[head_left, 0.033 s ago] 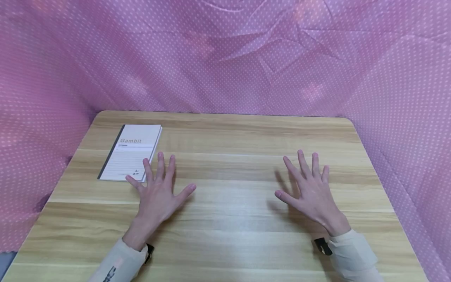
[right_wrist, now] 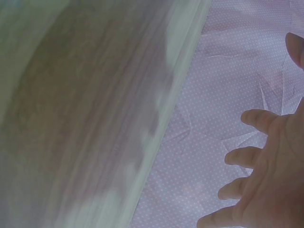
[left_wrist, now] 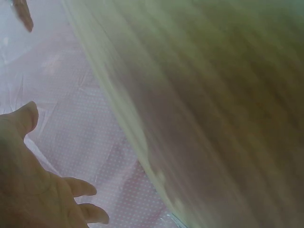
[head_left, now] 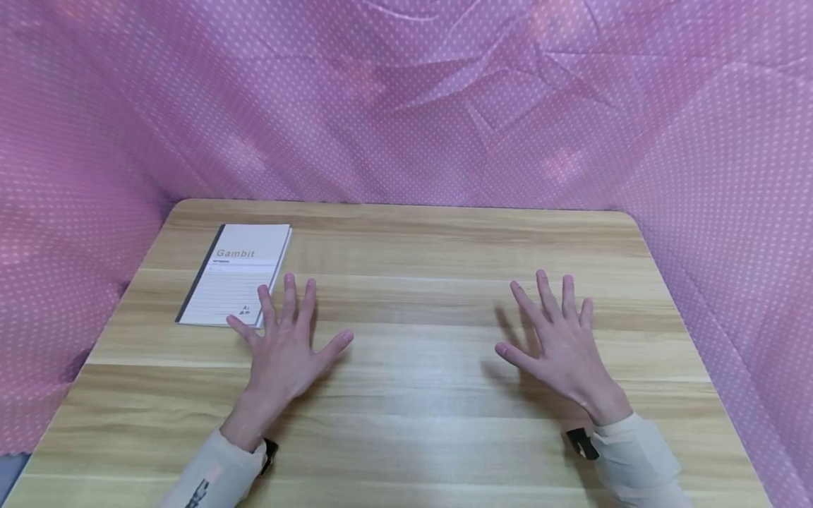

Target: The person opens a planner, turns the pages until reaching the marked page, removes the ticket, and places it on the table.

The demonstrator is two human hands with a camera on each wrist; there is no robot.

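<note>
We list one Gambit notebook (head_left: 235, 276), flat on the desk (head_left: 413, 451), far left, likely light and flexible, best gripped by its dark spine (head_left: 200, 274); left hand (head_left: 284, 356), right hand (head_left: 567, 353), both spread wide, holding nothing.

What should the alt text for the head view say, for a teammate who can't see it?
A person's left hand and right hand, fingers spread, hold nothing over a wood-grain table. A white notebook marked "Gambit" lies toward the far left, partly hidden by the left hand. Pink dotted cloth hangs behind and at both sides.
</note>
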